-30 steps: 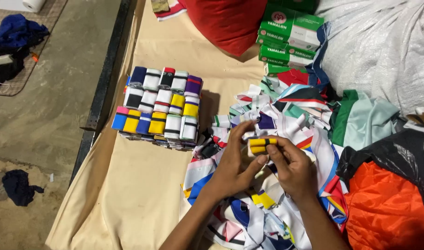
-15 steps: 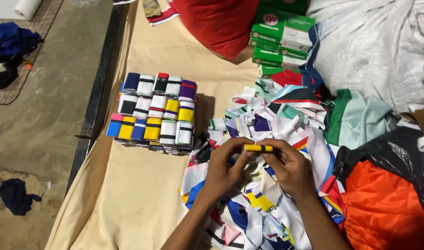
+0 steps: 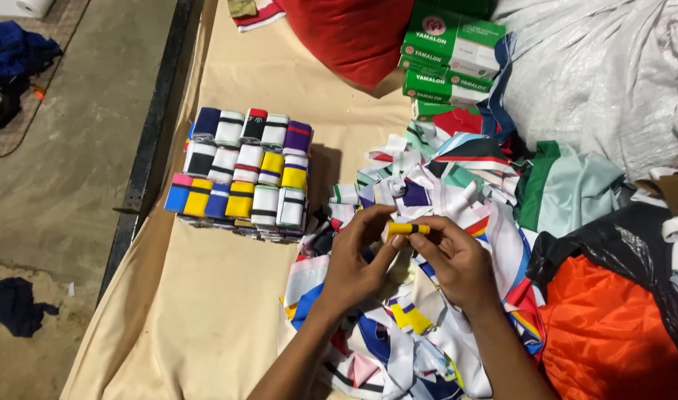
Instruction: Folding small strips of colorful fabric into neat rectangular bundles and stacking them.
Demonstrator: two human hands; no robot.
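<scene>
A small garment workshop: heaped fabric strips (image 3: 428,192), stacked rolled bands (image 3: 243,174), green boxes (image 3: 446,55), bare concrete floor (image 3: 72,170).

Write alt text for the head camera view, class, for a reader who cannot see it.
Left hand and right hand hold a small yellow rolled strip over a heap of colourful fabric strips. Left of it, finished rolls stand stacked on beige cloth.

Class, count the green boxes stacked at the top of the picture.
4 green boxes show, piled one on another beside the red cushion, the lowest partly under fabric strips; more may be hidden behind.
</scene>
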